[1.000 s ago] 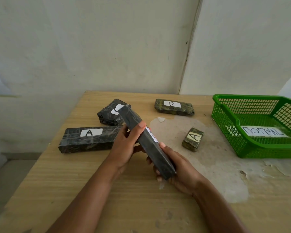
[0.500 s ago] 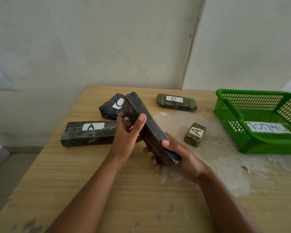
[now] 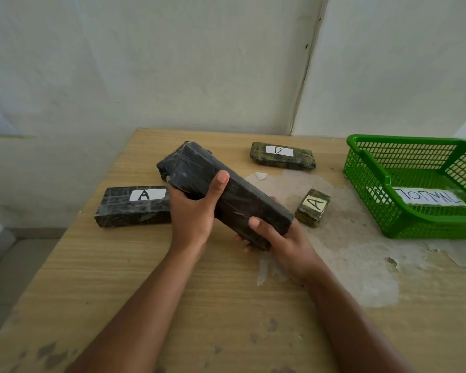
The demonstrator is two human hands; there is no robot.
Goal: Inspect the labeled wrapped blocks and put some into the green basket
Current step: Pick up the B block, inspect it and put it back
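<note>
Since half a second ago the long black plastic-wrapped rectangular block (image 3: 226,195) has rolled so a broad, glossy, creased side with no label on it faces up, and it now hides nearly all of the dark wrapped block that lay behind it at ten o'clock. Both hands are clamped on it above the worn wooden table (image 3: 97,278): the left hand (image 3: 194,211) wraps its far half with the thumb pressed on top, the right hand (image 3: 277,238) cups the near end from below, thumb on the upper face. The block slants from ten o'clock down to four o'clock. At nine o'clock lies a long black wrapped block with a white "A" label (image 3: 133,205); at one o'clock a shorter greenish wrapped block labelled "D" (image 3: 282,155); at three o'clock a small squarish wrapped block labelled "A" (image 3: 313,208) on peeled, pale veneer. The green plastic mesh basket (image 3: 371,181) sits at two o'clock, with a white paper label inside.
</note>
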